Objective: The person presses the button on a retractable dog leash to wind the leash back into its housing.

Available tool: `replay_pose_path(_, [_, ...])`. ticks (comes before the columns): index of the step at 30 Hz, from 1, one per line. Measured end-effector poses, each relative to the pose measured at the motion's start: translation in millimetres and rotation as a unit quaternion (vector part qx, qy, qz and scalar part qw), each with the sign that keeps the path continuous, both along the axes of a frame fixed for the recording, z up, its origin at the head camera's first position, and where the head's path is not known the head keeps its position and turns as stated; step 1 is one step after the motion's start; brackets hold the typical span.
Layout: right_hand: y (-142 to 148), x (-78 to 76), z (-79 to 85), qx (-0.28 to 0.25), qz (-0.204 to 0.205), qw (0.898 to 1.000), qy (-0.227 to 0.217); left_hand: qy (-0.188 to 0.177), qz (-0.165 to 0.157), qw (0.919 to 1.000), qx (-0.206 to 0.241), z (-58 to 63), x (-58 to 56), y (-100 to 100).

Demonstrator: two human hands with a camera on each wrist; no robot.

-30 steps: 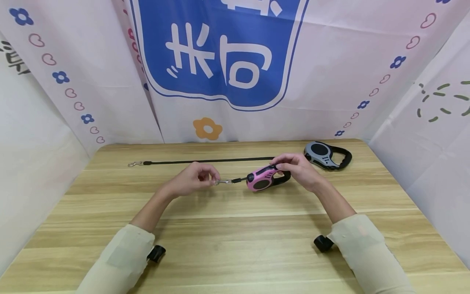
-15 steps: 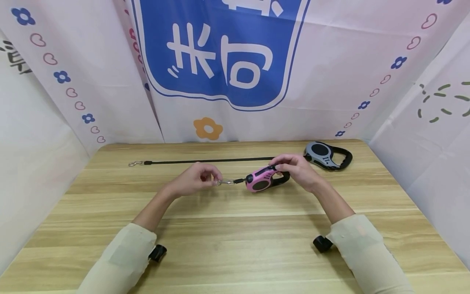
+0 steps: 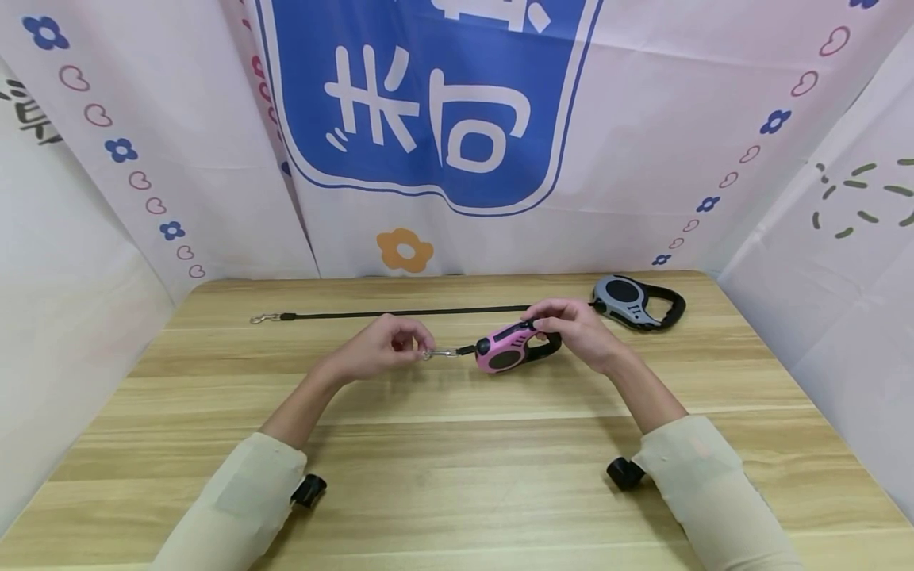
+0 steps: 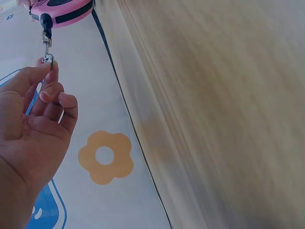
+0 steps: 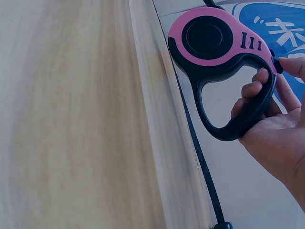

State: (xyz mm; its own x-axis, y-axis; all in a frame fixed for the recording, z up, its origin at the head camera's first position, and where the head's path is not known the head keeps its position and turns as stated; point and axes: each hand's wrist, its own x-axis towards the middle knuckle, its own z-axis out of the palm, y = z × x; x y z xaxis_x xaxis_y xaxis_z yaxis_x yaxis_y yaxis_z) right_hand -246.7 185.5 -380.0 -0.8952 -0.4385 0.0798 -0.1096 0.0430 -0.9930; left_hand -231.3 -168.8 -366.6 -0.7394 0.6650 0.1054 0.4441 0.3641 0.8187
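In the head view a pink and black retractable dog leash [image 3: 502, 349] is held over the middle of the table. My right hand [image 3: 584, 331] grips its black loop handle [image 5: 250, 114]. The right wrist view shows fingers curled through that loop and the thumb at the small black brake button [image 5: 277, 65]. At the leash's other end, my left hand [image 3: 382, 349] pinches the silver snap hook [image 4: 47, 45] between thumb and forefinger. Only a short piece of black cord [image 3: 466, 350] shows between hook and casing.
A second leash, grey and black [image 3: 618, 292], lies at the table's back right. Its black cord [image 3: 400, 313] runs left along the back to a silver hook [image 3: 265, 318]. A printed cloth [image 3: 628, 159] hangs behind the wooden table [image 3: 457, 476].
My left hand and the snap hook have shifted slightly right. The pink leash has moved slightly left, so the two are a little closer. Both grips stay the same.
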Motion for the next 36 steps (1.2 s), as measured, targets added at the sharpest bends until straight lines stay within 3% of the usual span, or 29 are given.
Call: replay_pose_path(36, [0.1,-0.4,0.3,0.008,-0.004,1.000,0.004,0.013,0.013,0.9998,-0.008,2.1,-0.7,6.8])
